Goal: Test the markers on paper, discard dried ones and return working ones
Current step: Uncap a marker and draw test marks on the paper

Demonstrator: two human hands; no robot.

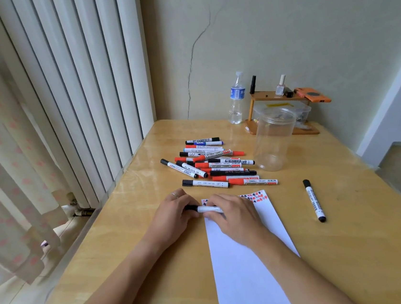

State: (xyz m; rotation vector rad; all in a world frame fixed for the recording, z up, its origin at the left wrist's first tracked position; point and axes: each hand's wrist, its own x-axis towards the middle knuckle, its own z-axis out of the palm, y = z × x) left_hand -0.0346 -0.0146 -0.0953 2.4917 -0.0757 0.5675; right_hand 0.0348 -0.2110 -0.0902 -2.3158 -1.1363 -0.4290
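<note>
White-barrelled marker (207,209), light and stiff: we grip its black cap in the left hand (174,213), barrel in the right hand (231,213), above the paper's (245,271) far edge.

Gripping one black-capped marker (206,209) in both hands.
Left hand (174,213) on cap, right hand (234,213) on barrel, over paper (244,259).

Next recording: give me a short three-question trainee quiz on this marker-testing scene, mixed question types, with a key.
1. True or false: the clear plastic jar holds several markers.
2. Which hand grips the black cap end of the white-barrelled marker: A) left hand B) right hand?
3. Fill in: the red and black test scribbles sit at the ___ edge of the white paper sheet.

Key: 1 false, it looks empty; 2 A; 3 far. The lone black-capped marker lies apart, right of the paper; the loose marker pile lies beyond it.
</note>
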